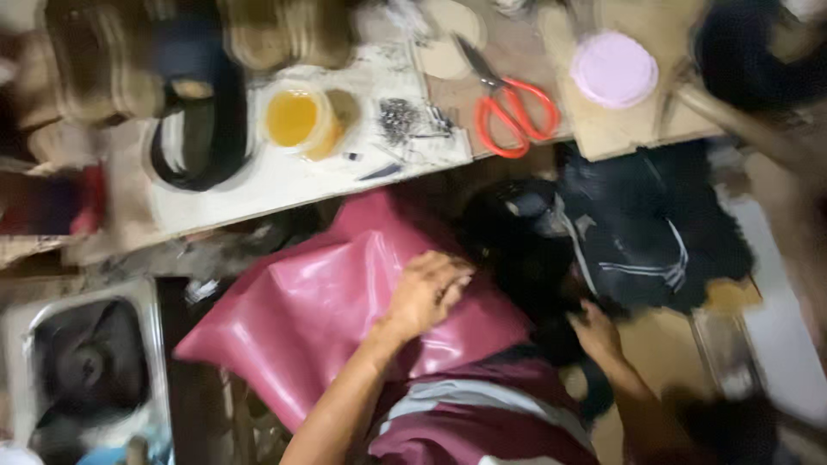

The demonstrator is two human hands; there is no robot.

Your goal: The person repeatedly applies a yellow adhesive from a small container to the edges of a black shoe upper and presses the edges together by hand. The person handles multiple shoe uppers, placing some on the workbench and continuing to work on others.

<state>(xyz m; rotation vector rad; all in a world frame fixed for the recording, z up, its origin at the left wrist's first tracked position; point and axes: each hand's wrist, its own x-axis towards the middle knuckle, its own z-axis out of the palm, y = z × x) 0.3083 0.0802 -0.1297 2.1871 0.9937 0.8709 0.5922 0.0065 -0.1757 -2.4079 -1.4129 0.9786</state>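
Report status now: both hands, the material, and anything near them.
Left hand flat on pink sheet, fingers spread. Right hand at dark fabric pile, grip unclear. Orange scissors and yellow cup up on workbench, apart from hands.

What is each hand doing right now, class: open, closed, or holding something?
Left hand: fingers curled, pressing on the pink glossy sheet; a firm grip cannot be told.
Right hand: reaching into the dark material; its state cannot be told.
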